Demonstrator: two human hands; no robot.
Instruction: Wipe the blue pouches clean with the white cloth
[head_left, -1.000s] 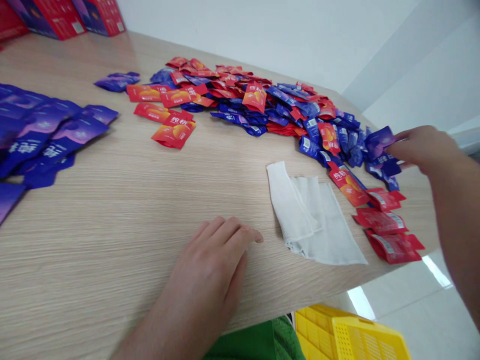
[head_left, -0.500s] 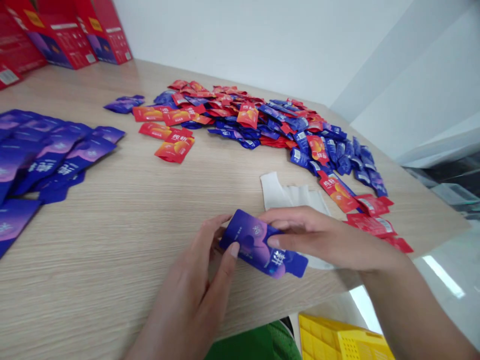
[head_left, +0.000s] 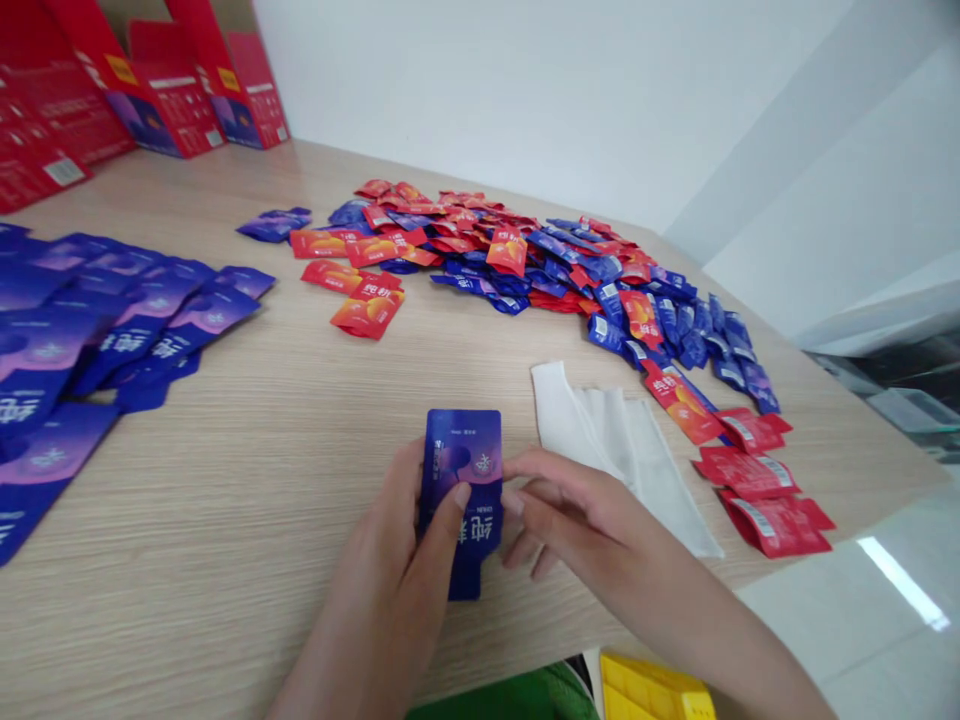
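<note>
My left hand (head_left: 409, 545) is closed on a blue-purple pouch (head_left: 478, 465), thumb across its printed front and fingers behind it. The pouch is held just above the table, its narrow spout end pointing towards me. My right hand (head_left: 574, 515) is at the pouch's right edge, thumb and index fingertips at or against it and apart from each other; the other fingers are loosely curled below. A folded white cloth (head_left: 600, 420) lies just beyond my right hand.
A heap of red and blue pouches (head_left: 510, 250) spreads across the table's back. Overlapping blue pouches (head_left: 142, 310) lie left. Red boxes (head_left: 172, 100) stand at the back left. Several red pouches (head_left: 750, 470) lie near the right edge. A yellow crate (head_left: 652, 690) is below the table.
The pouch has turned from slanting to nearly straight, spout end towards me. My right hand has moved off its face to its right edge. The view has shifted slightly.
</note>
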